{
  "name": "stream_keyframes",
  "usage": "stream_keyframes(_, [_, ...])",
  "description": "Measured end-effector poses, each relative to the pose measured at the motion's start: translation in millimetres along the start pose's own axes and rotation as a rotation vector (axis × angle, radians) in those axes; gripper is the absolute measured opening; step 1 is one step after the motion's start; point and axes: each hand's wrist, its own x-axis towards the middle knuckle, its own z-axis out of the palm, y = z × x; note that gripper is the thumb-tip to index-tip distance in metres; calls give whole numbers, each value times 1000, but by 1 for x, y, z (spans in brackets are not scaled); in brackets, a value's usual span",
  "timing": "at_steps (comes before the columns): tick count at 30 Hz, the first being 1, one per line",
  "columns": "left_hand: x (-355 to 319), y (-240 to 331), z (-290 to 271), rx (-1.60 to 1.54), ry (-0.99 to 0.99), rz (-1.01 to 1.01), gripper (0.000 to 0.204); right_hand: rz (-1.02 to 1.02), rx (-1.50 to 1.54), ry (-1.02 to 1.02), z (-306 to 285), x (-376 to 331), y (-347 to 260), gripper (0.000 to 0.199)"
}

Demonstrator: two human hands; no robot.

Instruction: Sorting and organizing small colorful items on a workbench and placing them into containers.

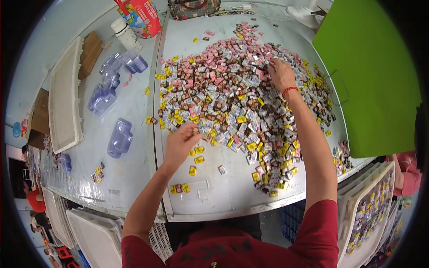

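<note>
A broad, loose pile of small printed packets (210, 96) in pink, brown, white and yellow covers much of the table. At its near left edge my left hand (180, 144) has thumb and fingers pinched together on a small packet. My right hand (281, 75), with a red bead bracelet (289, 90) at the wrist, reaches over the far right part of the pile. Its fingers are bent down and drawn together among the packets; what they grip is hidden. Below my left hand lie a few yellow packets (192, 170) and a clear plastic piece (196, 191).
Bluish clear plastic containers (119, 138) lie on the left, near a white tray (66, 96). A white bottle (126, 35) and a red bag (140, 18) stand at the far left. A green panel (366, 76) borders the right; stacked trays (364, 214) with packets stand below it.
</note>
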Motion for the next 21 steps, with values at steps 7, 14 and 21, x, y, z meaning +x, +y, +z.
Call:
stream_keyframes(7, [131, 40, 37, 765, -33, 817, 36, -25, 5, -47, 23, 65, 21, 25])
stream_keyframes(14, [315, 64, 59, 855, 93, 666, 44, -30, -116, -181, 58, 126, 53, 26])
stream_keyframes(21, [354, 50, 98, 958, 6, 387, 59, -144, -311, -469, 75, 143, 89, 33])
